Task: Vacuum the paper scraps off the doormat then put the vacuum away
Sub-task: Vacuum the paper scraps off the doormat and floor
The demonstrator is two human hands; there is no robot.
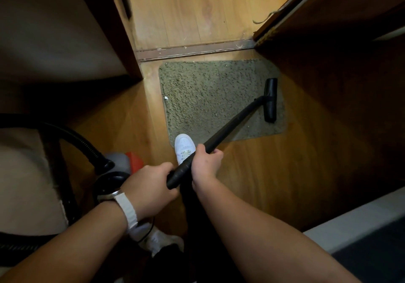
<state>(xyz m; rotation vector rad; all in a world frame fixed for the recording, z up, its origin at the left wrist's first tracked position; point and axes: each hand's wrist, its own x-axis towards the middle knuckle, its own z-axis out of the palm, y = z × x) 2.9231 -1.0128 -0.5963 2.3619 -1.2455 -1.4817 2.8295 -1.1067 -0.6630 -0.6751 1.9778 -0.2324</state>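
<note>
The left hand [151,186] gripped the near end of the black wand [232,125], fingers curled round it; the right hand [207,162] gripped it just ahead; from them the wand ran forward and rightward to the nozzle [270,100], which rested on the right part of the doormat [208,85], its long axis across the wand; a white paper scrap [166,97] lay at the mat's left edge, ahead and left of both hands, nearer the left one; the next sweep probably called for a leftward swing.

White sneaker [184,149], wood floor [252,173], brown threshold strip [197,50], open door [339,31] upper right
</note>
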